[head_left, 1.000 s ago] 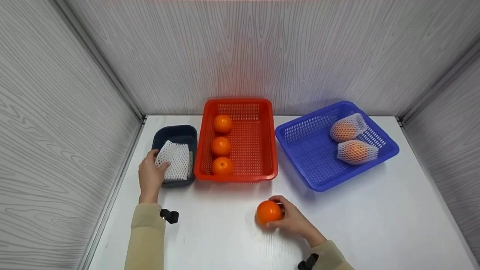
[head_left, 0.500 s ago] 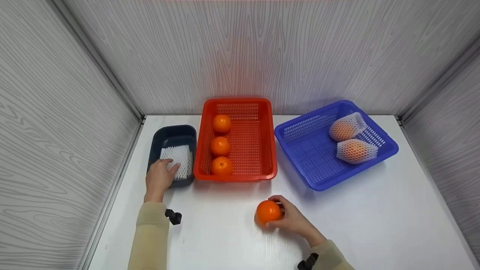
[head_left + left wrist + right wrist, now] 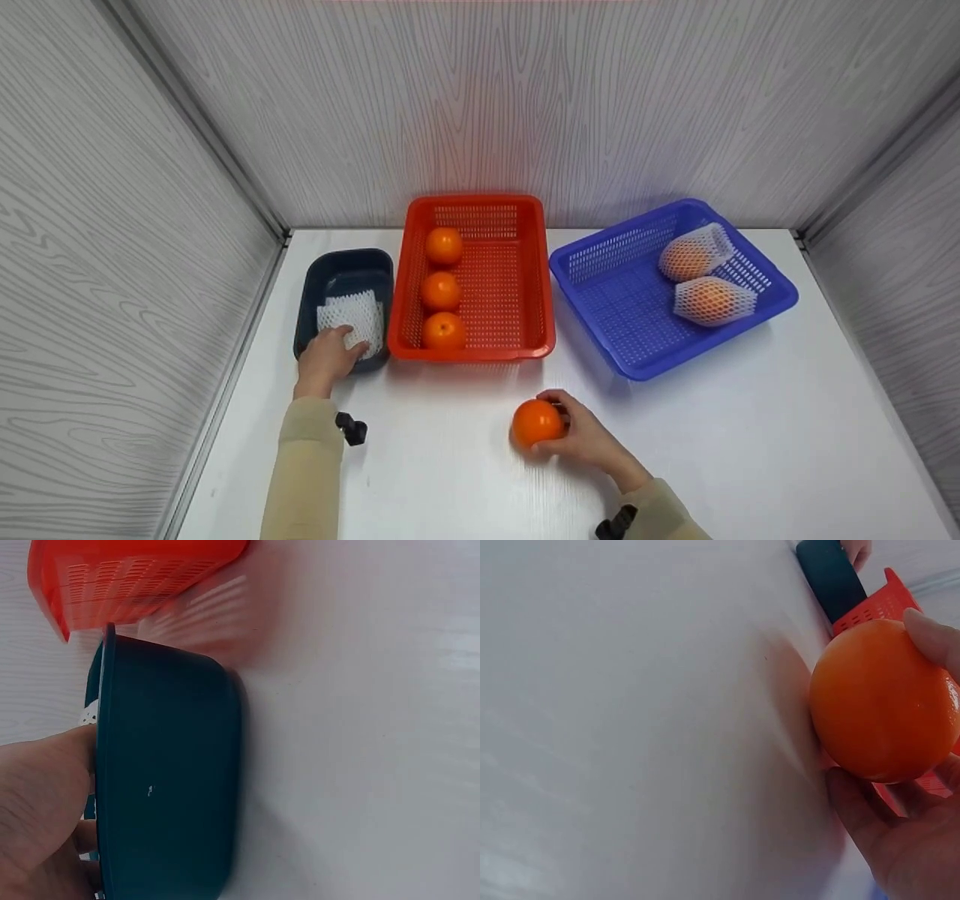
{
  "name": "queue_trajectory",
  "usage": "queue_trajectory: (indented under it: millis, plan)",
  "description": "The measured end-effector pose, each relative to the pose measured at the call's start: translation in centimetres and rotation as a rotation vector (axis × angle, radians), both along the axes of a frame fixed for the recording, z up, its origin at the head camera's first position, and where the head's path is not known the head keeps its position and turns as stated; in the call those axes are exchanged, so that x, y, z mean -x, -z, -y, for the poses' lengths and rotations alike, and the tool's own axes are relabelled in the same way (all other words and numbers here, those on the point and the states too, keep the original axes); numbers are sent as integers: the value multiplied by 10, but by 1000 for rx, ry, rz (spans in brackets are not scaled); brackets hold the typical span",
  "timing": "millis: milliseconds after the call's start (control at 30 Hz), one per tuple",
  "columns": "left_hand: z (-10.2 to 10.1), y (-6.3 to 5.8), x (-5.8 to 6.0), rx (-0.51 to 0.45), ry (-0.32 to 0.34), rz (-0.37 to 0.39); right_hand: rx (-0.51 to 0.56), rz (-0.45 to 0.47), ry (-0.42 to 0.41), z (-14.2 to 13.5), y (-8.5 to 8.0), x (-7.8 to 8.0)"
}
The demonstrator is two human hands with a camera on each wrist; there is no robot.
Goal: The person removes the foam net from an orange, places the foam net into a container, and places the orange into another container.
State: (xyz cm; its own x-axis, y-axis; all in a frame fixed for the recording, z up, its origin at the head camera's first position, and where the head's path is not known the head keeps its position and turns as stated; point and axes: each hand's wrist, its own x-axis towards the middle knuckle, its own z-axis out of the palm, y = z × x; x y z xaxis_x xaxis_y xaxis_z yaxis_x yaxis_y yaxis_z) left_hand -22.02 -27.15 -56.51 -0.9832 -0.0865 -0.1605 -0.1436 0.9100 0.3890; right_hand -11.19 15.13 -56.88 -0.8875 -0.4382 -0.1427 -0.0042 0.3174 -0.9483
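My left hand [image 3: 328,358] reaches over the near rim of a dark teal bin [image 3: 301,300], thumb and index finger apart on the white foam net sleeves [image 3: 352,311] inside. In the left wrist view the bin's outer wall [image 3: 172,772] hides most of the fingertips. My right hand [image 3: 587,442] holds an orange [image 3: 537,424] on the white table, with thumb and fingers around its right side. The right wrist view shows that orange [image 3: 881,701] close up between thumb and fingers.
A red basket [image 3: 546,300] with three bare oranges along its left side stands beside the bin. To the right, a blue basket [image 3: 622,311] sits at an angle, holding two net-wrapped oranges [image 3: 712,301]. Grey wood-grain walls [image 3: 480,112] enclose the back and sides.
The raised foam net has dropped back flat into the bin. My left hand has shifted right and toward the near rim, over the nets. The right hand and its orange have stayed put.
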Motion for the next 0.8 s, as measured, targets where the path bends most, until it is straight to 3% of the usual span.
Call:
queue_trajectory:
  millis: [267, 533, 667, 800]
  plan:
    - [-1, 0, -3, -6, -13, -73, 24, -69, -9, -2, 5, 1]
    - [-8, 4, -11, -38, -81, -221, -35, -42, 32, -8, 35, 8]
    - [-13, 3, -16, -60, -109, -296, -32, -26, 42, -9, 31, 9]
    - [-20, -2, -21, -106, -132, -354, -14, -11, 39, -8, 16, 8]
